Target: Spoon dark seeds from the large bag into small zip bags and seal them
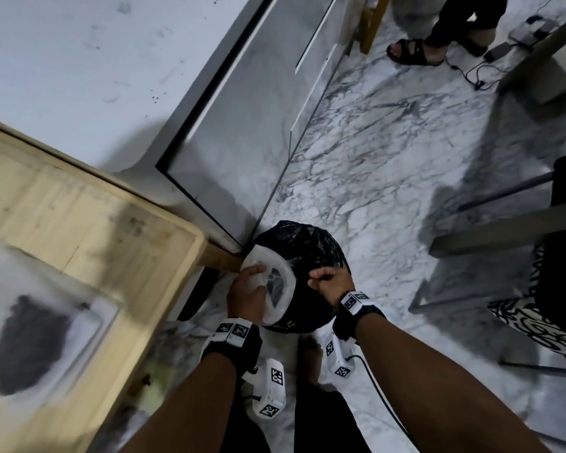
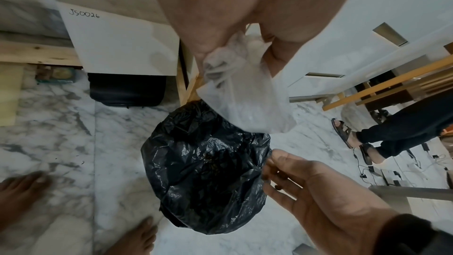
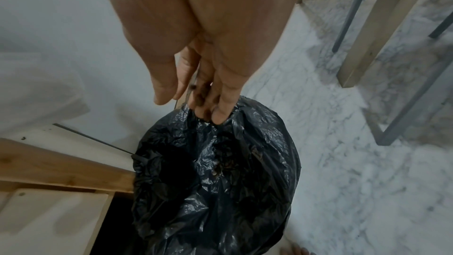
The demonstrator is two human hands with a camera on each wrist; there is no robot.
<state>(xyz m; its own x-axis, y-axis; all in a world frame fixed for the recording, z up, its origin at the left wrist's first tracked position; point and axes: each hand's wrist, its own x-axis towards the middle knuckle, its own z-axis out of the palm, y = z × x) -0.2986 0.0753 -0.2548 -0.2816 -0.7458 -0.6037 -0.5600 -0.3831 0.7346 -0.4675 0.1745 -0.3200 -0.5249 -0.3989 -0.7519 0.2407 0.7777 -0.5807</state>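
A black bin bag (image 1: 307, 246) stands open on the marble floor beside the wooden table (image 1: 111, 223). My left hand (image 1: 247, 286) grips a crumpled clear plastic bag (image 1: 283, 282) and holds it over the bin bag's near rim; the left wrist view shows the clear bag (image 2: 245, 100) hanging from my left hand (image 2: 235, 46). My right hand (image 1: 329, 282) hovers at the bin bag's right rim. Its fingers (image 3: 228, 94) point down, loosely together, with dark seeds stuck to them. More dark seeds lie inside the bin bag (image 3: 220, 181). A clear bag of dark seeds (image 1: 27, 348) lies on the table.
Another person's sandalled feet (image 1: 412, 52) stand at the far right by cables on the floor. Metal chair legs (image 1: 504, 230) and a patterned seat (image 1: 536, 325) crowd the right. A grey cabinet (image 1: 242, 109) sits behind the bin bag. My bare foot (image 1: 309, 358) is just below it.
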